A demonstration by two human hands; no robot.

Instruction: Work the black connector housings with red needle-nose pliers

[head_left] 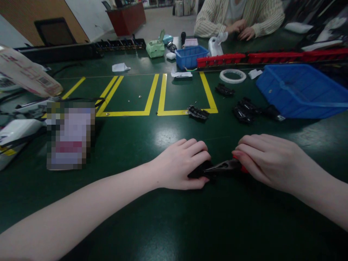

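My left hand [185,165] is closed around a small black plastic part [198,170], holding it low over the green tabletop; the fingers hide much of it. From the right, my right hand [272,163] grips the red handles of needle-nose pliers [224,166]. The pliers' dark jaws point left and their tips meet the black part; whether they pinch it I cannot tell. Similar black parts lie beyond the hands: one [198,113] by the yellow tape, another [224,90] farther back, and a cluster [246,110] on the right.
A blue bin [301,92] stands at the right, a smaller blue basket [191,57] at the back. A tape roll [232,76] lies between them. At left are a blurred-out phone-like object [72,137] and a plastic package [27,72]. Across the table sits a person [239,18].
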